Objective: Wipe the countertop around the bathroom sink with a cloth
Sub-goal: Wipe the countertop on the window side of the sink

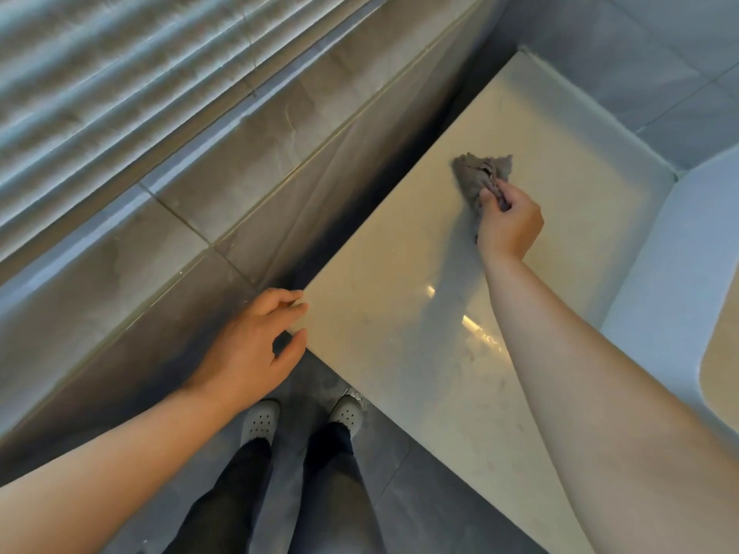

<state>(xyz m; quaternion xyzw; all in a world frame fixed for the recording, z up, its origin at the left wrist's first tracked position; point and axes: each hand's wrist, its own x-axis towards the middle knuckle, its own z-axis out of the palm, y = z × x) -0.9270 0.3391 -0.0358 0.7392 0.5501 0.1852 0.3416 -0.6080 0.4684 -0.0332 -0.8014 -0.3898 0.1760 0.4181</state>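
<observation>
While the right hand (510,223) reaches out across the counter (400,313), it clenches a grey cloth (478,173), bunched in the fingers with a loose flap spilling out toward 11 o'clock from the knuckles. That flap lies flat against the pale, glossy top, toward the far end and near the back wall at 1 o'clock. The left hand (256,345) holds nothing; its fingers are half curled and spread over the counter's near corner at 9 o'clock, seemingly bracing there.

Soft and light, the cloth should fold and crumple under any pressure, so a loose pinch would likely let it drag behind or slip free. Gathering it into the palm, as now, looks the safer hold, with fingers pressing down through the wad. On so polished a top it will probably glide easily. At 3 o'clock a white sink (660,281) rim borders the top.
</observation>
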